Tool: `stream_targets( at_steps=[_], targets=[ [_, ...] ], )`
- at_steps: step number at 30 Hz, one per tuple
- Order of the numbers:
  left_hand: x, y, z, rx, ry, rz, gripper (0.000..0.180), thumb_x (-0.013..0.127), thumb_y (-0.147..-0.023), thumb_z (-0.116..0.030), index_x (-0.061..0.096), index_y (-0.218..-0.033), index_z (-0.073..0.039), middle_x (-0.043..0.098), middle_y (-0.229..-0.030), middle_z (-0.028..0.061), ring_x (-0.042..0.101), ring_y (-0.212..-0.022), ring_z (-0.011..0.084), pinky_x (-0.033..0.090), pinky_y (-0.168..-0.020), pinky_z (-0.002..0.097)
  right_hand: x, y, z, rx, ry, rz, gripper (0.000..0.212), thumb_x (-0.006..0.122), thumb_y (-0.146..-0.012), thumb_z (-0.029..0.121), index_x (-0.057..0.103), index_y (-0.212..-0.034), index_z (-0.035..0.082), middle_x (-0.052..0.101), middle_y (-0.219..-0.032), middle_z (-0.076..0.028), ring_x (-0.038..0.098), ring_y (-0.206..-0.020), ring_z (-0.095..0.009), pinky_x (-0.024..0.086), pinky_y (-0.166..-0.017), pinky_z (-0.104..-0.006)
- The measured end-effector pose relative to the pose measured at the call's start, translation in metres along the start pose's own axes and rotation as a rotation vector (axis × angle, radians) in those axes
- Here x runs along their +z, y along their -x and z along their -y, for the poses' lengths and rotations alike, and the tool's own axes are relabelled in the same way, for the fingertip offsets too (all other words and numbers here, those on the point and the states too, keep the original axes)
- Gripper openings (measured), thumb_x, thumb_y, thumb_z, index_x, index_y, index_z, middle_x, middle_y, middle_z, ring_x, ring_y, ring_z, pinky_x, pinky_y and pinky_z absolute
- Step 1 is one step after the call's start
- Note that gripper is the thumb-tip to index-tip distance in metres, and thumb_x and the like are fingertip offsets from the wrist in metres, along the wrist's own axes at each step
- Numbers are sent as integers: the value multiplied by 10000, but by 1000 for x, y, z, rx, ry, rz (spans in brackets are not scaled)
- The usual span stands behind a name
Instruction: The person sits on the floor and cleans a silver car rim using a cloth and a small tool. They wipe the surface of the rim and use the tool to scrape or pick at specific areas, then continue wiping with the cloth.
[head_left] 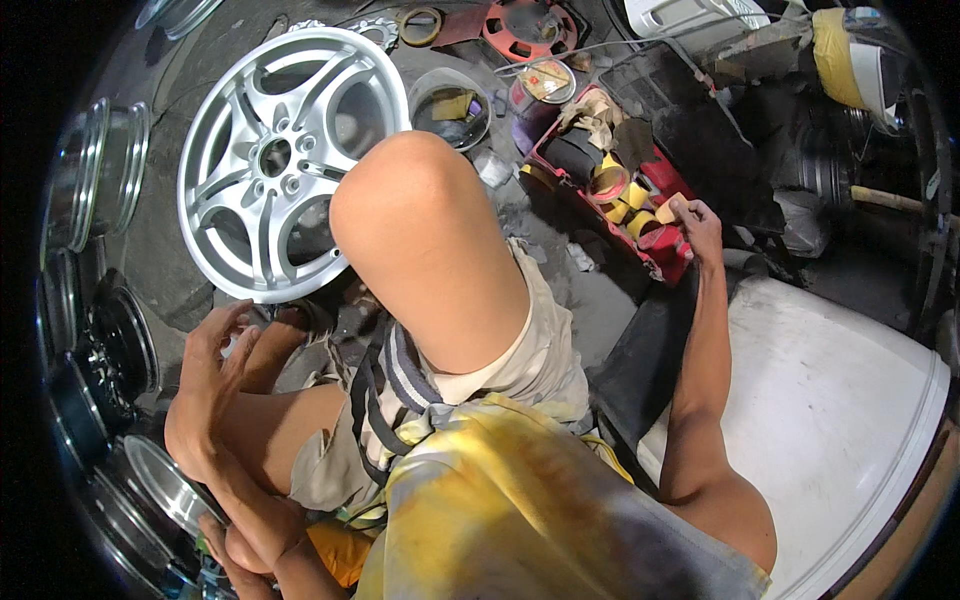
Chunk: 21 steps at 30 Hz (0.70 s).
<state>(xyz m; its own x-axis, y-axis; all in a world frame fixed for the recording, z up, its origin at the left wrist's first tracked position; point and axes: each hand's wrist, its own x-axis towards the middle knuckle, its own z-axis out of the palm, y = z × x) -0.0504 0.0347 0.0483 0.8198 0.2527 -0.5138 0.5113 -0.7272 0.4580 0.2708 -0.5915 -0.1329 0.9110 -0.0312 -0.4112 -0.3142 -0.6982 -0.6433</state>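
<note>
My right hand [702,232] reaches out to the right, its fingers pinching a small tan roll of tape [671,208]. The roll is held over a red box [655,258] with several yellow tape rolls [618,205] in it. My left hand [212,345] is beside my left shin, fingers curled, with something small and pale between them that I cannot make out. Just beyond that hand lies a silver spoked wheel rim [262,213]. It rests face up, its lower right edge partly behind my raised knee.
A clear bucket [448,108] stands beside the rim, with a tin can [548,82] farther right. Several more rims [122,340] line the left side. A white panel [830,400] lies under my right arm. A hose [690,70] crosses at the upper right.
</note>
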Motion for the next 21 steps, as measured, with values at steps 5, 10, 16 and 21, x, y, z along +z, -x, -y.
stream_targets(
  at_steps=[5, 10, 16, 21],
  targets=[
    [-1, 16, -3, 50, 21, -69, 348, 681, -969, -175, 652, -1288, -39, 702, -1132, 156, 666, -1062, 272, 516, -929, 379, -6, -21, -20, -176, -94, -42, 220, 685, -989, 211, 609, -859, 51, 703, -832, -35, 619, -683, -90, 472, -592, -233],
    [0, 21, 1, 122, 73, -225, 317, 695, -908, -123, 677, -1190, 20, 704, -1081, 213, 687, -992, 375, 528, -882, 427, -1, -5, 41, -285, -2, -59, 173, 692, -995, 177, 700, -1039, 10, 687, -917, -24, 625, -742, -81, 538, -654, -251],
    [-2, 40, 4, 110, 125, -296, 309, 697, -890, -104, 668, -1170, 23, 689, -1101, 214, 650, -1029, 410, 515, -889, 442, 26, 58, 240, -533, 27, -71, 240, 680, -1012, 196, 737, -1163, 18, 694, -901, 1, 554, -678, -29, 411, -581, -183],
    [-10, 55, -9, 22, 204, -284, 324, 694, -898, -100, 656, -1202, 8, 663, -1114, 202, 640, -1009, 407, 518, -884, 437, 133, 106, 361, -821, 24, 297, 186, 651, -1008, 83, 731, -1142, -17, 728, -980, -51, 680, -833, -95, 536, -720, -238]
  ],
)
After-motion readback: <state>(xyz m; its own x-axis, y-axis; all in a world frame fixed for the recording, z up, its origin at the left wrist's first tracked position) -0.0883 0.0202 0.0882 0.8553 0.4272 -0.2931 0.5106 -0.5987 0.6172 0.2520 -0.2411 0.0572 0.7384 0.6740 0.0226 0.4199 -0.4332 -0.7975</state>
